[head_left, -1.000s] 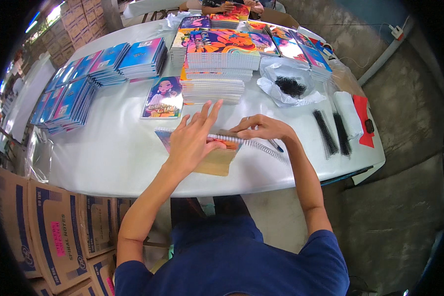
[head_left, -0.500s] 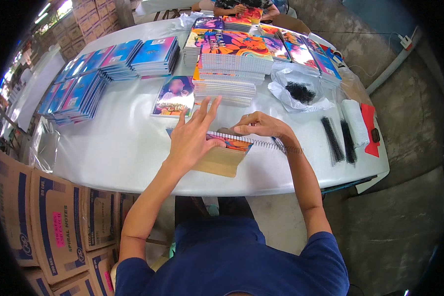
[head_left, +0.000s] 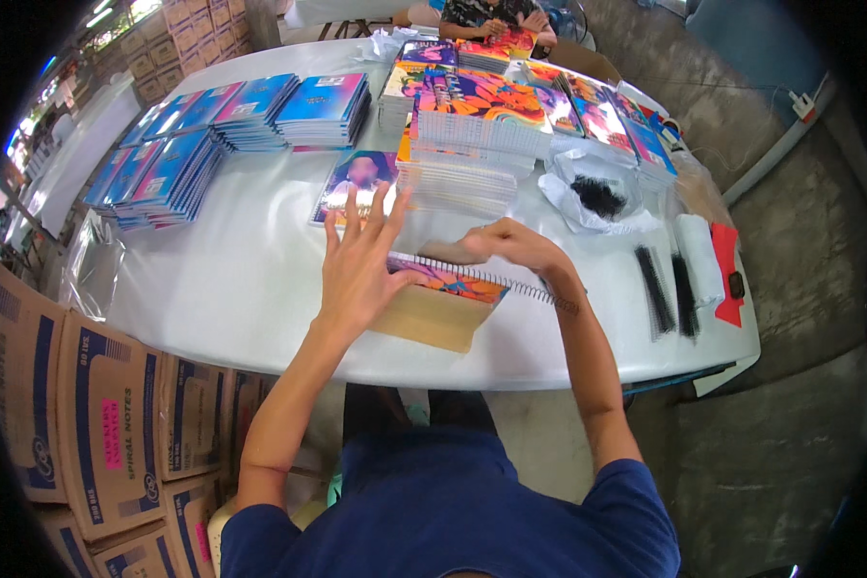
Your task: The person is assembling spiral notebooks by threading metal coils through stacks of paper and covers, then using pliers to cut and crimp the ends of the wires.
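A spiral notebook [head_left: 429, 320] with a brown back and a colourful printed edge stands tilted on the table, its bound edge up. My left hand [head_left: 356, 265] grips its left part, thumb against the near face and the other fingers stretched beyond it. A black spiral coil [head_left: 539, 295] runs along the holes and sticks out past the notebook's right end, under my right wrist. Over the bound edge, my right hand [head_left: 518, 246] is closed with curled fingers. A blurred greyish shape [head_left: 450, 252] lies by its fingertips; what they hold is unclear.
Notebook stacks, blue [head_left: 323, 101] and orange [head_left: 482, 101], stand beyond my hands. One notebook [head_left: 352, 183] lies flat. Loose black coils [head_left: 655, 294] and a paper wrap with black coils [head_left: 597, 197] lie right. Cartons [head_left: 116, 424] are left; another person's hands [head_left: 506, 24] are across the table.
The view has shifted a little, so the table's things sit further right and slightly lower. The left fingers reach over similarly, and the right hand stays at the bound edge, its fingertips more blurred.
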`<state>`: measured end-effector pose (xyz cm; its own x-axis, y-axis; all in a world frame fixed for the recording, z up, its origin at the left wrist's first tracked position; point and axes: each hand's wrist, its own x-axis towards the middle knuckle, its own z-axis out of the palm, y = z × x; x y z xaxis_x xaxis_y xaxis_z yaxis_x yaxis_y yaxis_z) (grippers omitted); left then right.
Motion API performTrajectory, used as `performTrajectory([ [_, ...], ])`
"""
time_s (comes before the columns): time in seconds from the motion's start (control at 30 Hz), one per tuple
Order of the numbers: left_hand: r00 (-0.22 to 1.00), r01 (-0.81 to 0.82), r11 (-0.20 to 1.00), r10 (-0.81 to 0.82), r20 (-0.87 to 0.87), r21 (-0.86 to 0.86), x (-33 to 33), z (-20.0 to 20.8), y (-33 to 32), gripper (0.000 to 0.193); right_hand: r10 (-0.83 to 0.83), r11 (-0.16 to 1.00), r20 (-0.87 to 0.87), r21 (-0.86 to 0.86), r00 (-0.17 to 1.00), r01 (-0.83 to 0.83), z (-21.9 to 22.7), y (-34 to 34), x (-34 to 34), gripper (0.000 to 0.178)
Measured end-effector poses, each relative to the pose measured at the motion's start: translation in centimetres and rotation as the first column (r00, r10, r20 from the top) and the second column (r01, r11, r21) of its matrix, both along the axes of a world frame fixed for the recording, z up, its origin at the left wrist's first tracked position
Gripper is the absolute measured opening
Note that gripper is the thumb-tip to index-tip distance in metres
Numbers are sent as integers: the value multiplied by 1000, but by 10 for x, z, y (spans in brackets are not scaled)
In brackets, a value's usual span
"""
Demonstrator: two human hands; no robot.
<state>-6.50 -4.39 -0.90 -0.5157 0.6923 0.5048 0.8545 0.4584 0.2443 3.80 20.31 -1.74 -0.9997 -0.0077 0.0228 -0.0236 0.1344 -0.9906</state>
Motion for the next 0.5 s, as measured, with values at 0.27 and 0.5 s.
performTrajectory([
  [0.27,877,-74,820,-217,428,567,-12,-29,-5,121,-96,994,41,58,994,94,10,-21,-13,56],
  [0.5,666,-113,709,-466,583,696,-16,-55,-3,115,52,989,-16,-141,999,-54,-1,-6,-18,61],
])
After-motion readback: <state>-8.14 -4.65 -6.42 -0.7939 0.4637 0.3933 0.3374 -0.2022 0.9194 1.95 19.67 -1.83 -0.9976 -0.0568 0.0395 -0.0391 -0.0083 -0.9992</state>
